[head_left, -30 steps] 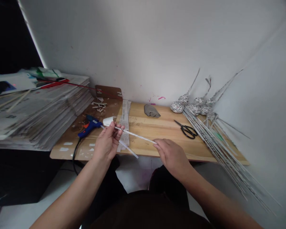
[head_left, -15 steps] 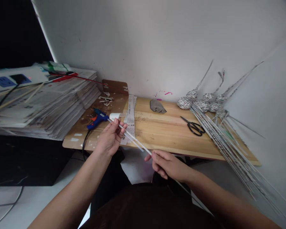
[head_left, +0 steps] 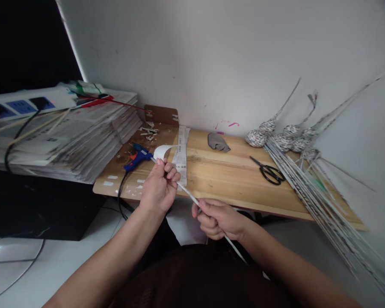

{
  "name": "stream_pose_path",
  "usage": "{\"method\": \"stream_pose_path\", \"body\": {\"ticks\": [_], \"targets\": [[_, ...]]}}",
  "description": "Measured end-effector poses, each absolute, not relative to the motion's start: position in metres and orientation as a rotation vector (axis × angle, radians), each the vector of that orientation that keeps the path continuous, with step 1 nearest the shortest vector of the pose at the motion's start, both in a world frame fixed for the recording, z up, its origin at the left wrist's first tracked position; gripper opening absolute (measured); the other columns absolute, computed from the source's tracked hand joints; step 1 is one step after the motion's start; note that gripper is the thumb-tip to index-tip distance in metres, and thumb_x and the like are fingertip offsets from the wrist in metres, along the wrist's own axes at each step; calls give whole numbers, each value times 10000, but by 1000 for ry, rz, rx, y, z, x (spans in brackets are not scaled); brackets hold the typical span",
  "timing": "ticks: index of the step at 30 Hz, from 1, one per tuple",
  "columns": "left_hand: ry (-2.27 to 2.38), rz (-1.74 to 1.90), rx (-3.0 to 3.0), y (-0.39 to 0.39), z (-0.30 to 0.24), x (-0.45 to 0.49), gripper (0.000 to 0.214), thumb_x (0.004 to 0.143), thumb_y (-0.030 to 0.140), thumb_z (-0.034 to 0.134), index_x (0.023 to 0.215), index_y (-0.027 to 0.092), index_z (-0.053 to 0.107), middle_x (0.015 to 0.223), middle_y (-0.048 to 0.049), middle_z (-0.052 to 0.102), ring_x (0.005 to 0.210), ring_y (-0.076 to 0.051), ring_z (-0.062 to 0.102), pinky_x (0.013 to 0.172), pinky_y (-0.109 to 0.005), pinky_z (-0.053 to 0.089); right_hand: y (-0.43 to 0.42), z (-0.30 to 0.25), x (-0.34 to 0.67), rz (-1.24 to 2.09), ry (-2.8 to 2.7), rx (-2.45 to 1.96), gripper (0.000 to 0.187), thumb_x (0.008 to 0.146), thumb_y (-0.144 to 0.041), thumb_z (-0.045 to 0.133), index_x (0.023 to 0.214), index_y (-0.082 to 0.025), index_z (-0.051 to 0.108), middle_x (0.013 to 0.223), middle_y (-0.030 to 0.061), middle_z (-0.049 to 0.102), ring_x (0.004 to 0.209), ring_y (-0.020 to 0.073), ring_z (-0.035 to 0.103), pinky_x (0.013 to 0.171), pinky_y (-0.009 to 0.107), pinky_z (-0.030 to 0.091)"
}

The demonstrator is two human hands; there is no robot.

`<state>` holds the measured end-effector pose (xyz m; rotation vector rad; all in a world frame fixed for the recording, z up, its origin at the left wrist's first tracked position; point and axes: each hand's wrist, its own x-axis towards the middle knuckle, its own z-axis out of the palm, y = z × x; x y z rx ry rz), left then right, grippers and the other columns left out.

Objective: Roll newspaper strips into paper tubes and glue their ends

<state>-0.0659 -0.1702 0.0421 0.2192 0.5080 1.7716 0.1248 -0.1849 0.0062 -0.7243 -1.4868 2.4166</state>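
A thin white rolled-paper stick runs slantwise between my hands above the table's front edge. My left hand is closed around its upper part, with a loose flap of white paper curling out above the fingers. My right hand pinches the stick lower down, and its tail passes out below that hand toward my lap. Just beyond my left hand lies a blue glue gun with a black cord. A strip of newspaper lies flat on the table behind the left fingers.
Scissors and a grey cloth lie on the wooden table. Woven paper gourd shapes and a bundle of long paper sticks are at right, overhanging the edge. Left stand stacked newspapers and a power strip.
My left fingers have closed further round the stick, and a loose paper end that hung beside it is out of sight. My right hand has wrapped more fully. The view has shifted left.
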Motion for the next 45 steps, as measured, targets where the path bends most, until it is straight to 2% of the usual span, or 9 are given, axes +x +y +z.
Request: {"method": "stream_pose_path", "body": {"ticks": [4,9,12,14,19,21,28,42,45], "targets": [[515,1777,230,-170,43,-64,287,1019,221,388,815,127,565,613,44,416,461,-48,366,436,-172,349,-182,3,127,2603,-1381,-663,401,982,-596,335,985,-230,499,515,-120,216,380,75,119,353,183,168],[604,1805,243,-169,44,-58,310,1020,299,387,811,144,554,611,36,429,464,-62,375,441,-183,352,-183,19,104,1320,-2125,-1081,312,996,-461,410,1046,-189,556,763,11,568,617,126,502,588,264,382],[622,1822,260,-172,46,-55,317,1016,332,393,806,152,548,613,34,429,468,-68,379,445,-186,355,-184,26,92,830,-2298,-1116,222,988,-354,425,1016,-181,561,833,58,611,727,172,542,673,306,380],[614,1825,268,-174,48,-54,316,1015,328,398,798,153,548,611,37,418,466,-68,375,441,-184,349,-182,26,90,1005,-2241,-1091,252,1000,-372,396,946,-188,560,721,22,565,635,146,503,618,284,370],[576,1786,266,-179,49,-54,303,1013,291,410,779,155,544,601,48,374,455,-66,352,428,-184,331,-172,13,101,2426,-1512,-636,373,1018,-513,266,844,-235,444,465,-118,201,367,87,136,366,196,204],[571,1776,272,-179,48,-54,296,1013,294,412,788,155,545,601,50,370,454,-65,350,430,-185,333,-169,8,106,2679,-1289,-449,357,1012,-520,292,851,-238,441,462,-125,185,363,85,103,334,181,185],[642,1780,269,-175,45,-51,308,1014,336,401,801,160,536,605,43,399,476,-69,365,449,-186,360,-173,14,95,1970,-1608,-874,412,945,-586,466,921,-182,544,592,-73,457,422,64,406,399,195,370],[661,1750,284,-180,42,-42,317,1008,351,415,785,162,536,607,41,399,472,-71,369,443,-189,366,-172,14,87,1827,-1604,-1023,337,916,-476,559,787,-165,581,503,-68,500,372,45,374,372,180,277],[647,1733,261,-181,45,-40,316,1007,348,420,779,163,536,584,53,363,438,-65,331,409,-180,332,-173,12,89,2047,-1440,-927,368,908,-526,555,783,-179,550,457,-90,454,333,44,309,342,179,232]]}}
